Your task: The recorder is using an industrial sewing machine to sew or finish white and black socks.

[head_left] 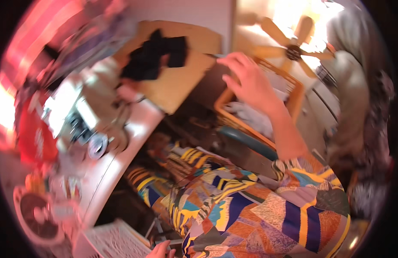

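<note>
My right hand [248, 81] is raised above an orange plastic basket [296, 81], its thumb and fingers apart. A thin dark and bluish thing [214, 55] shows by its fingertips, too blurred to tell whether it is touched. Pale cloth [250, 118] lies in the basket. Black cloth pieces [154, 56] rest on a light wooden board [179, 86] beyond. At the lower edge only the fingers of my left hand [161, 250] show, slightly bent and apart, near a white slotted basket [117, 238]; the rest is cut off.
To the left, a white sewing machine [89, 103] stands on a pale table [105, 172]. Near it are a red bag [35, 133] and a small round fan [37, 215]. A fan with yellow-brown blades [293, 51] stands at the far right. A dark green rounded bar [248, 142] crosses below the orange basket.
</note>
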